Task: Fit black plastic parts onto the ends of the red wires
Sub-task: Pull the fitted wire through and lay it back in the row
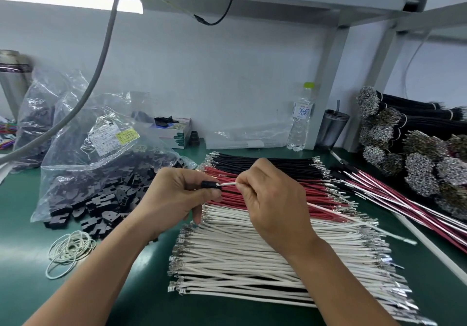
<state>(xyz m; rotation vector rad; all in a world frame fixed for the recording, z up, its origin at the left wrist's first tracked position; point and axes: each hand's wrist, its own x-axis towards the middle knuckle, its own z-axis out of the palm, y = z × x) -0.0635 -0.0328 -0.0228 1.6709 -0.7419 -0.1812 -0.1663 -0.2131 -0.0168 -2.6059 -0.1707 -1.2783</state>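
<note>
Green bench (22, 224): held white wire (227, 184) runs left-right.

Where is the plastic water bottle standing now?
In the head view the water bottle stands upright at the back right of the green table, against the wall, just left of a dark tumbler and beyond the black wires.

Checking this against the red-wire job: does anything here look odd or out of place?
Yes: the wire the right hand feeds into the black plastic part, held by the left hand, looks white, not red.
</note>
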